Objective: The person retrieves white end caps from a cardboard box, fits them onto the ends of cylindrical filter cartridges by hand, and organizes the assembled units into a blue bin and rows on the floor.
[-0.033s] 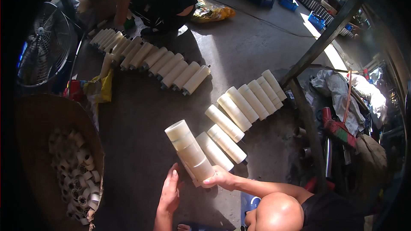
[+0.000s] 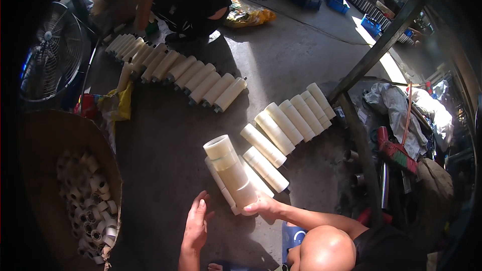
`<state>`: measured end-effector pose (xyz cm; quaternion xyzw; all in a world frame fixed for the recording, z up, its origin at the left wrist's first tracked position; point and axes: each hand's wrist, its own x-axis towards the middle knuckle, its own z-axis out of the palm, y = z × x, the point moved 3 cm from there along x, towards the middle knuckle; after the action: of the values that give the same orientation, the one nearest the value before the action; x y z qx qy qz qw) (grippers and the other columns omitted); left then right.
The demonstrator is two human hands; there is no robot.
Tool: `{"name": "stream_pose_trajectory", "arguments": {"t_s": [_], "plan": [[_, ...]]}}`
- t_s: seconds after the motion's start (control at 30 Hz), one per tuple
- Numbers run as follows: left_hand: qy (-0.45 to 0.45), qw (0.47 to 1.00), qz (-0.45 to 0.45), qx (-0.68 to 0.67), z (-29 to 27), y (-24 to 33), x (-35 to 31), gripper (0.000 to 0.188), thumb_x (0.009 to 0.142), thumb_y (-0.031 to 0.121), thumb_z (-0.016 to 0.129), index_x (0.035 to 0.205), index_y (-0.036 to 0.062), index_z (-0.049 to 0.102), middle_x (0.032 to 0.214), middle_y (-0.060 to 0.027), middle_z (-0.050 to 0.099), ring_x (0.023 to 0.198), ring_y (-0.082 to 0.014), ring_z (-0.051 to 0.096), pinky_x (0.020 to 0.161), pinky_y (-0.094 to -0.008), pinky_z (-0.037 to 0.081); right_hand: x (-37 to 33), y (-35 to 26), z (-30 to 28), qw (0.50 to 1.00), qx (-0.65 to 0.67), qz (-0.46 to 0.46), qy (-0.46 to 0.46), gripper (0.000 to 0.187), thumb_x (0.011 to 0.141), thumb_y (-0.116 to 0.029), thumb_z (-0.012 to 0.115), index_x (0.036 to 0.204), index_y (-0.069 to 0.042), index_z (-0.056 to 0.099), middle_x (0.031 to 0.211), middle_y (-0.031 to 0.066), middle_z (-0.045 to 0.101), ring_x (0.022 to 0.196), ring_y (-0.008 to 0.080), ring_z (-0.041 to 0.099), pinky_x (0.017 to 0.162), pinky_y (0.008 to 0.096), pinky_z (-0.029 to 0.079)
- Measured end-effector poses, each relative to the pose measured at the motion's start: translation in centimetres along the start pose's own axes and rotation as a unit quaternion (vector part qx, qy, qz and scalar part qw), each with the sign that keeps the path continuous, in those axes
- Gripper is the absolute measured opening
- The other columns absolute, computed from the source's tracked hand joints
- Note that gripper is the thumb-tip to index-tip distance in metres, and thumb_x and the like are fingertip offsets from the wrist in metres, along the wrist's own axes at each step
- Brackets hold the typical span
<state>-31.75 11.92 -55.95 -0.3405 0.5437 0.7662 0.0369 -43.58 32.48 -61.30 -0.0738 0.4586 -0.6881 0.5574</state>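
My right hand (image 2: pixel 263 207) grips the lower end of a cream-white plastic tube (image 2: pixel 232 175), with a ring-shaped opening at its upper end. The tube stands tilted, its top leaning away to the left. Behind its left side shows another pale cylinder (image 2: pixel 220 188), partly hidden. My left hand (image 2: pixel 196 226) is open to the left of the tube, fingers up, touching nothing. A pale roller (image 2: pixel 265 169) lies on the floor just right of the tube, and another roller (image 2: pixel 263 145) lies beyond it. A slanting row of similar rollers (image 2: pixel 298 118) continues to the far right.
A cardboard box (image 2: pixel 118 180) with many short white rings (image 2: pixel 93 216) stands at left. A second row of rollers (image 2: pixel 193 78) crosses the far floor near a crouching person (image 2: pixel 183 0). There is a fan (image 2: pixel 50 52) at left, a metal frame (image 2: pixel 359 140) and a broom (image 2: pixel 399 155) at right.
The tube in my right hand has shifted right and a little upward, covering more of the nearest roller. More of the cylinder behind it now shows. My left hand has hardly moved.
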Motion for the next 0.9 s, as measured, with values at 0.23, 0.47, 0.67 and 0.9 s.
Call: {"name": "stream_pose_trajectory", "arguments": {"t_s": [0.23,0.47,0.67,0.9], "plan": [[-0.004,0.995,0.039,-0.095,-4.4,0.9,-1.9,0.035,0.108,0.027,0.049,0.133,0.0045,0.057,0.123,-0.015,0.069,0.111,-0.0233,0.066,0.089,-0.037,0.055,-4.8,-9.6,-14.3,0.947,-0.115,-0.112,0.278,0.041,0.084,-0.027,0.083,0.11,0.003,0.073,0.102,0.0072,0.074,0.09,0.016,0.07,0.081,0.0303,0.053],[-0.011,0.986,-0.012,-0.164,-4.4,-2.3,-1.4,0.026,0.109,0.024,0.049,0.123,0.0053,0.062,0.112,-0.0176,0.073,0.096,-0.0286,0.073,0.081,-0.0396,0.061,-5.3,-19.0,-25.3,0.529,-0.567,-0.044,0.63,0.059,0.064,-0.042,0.088,0.111,-0.008,0.078,0.145,0.0197,0.051,0.128,0.0358,0.052,0.104,0.0479,0.047],[0.009,0.988,-0.001,-0.151,-3.3,-0.4,-2.2,0.026,0.109,0.024,0.049,0.121,0.006,0.064,0.109,-0.0162,0.074,0.094,-0.0269,0.074,0.081,-0.039,0.062,-5.0,-17.0,-29.4,0.495,-0.635,-0.003,0.593,0.08,0.063,-0.048,0.086,0.13,-0.011,0.065,0.158,0.0231,0.031,0.137,0.0481,0.038,0.109,0.0654,0.036],[0.047,0.983,-0.015,-0.178,-3.9,-0.9,-2.5,0.025,0.109,0.022,0.048,0.118,0.005,0.064,0.107,-0.0164,0.074,0.091,-0.0257,0.073,0.078,-0.0374,0.061,-4.6,-16.5,-33.1,0.473,-0.68,-0.069,0.556,0.104,0.064,-0.047,0.086,0.148,-0.007,0.039,0.155,0.0222,0.037,0.143,0.0438,0.036,0.112,0.0623,0.034]]}}
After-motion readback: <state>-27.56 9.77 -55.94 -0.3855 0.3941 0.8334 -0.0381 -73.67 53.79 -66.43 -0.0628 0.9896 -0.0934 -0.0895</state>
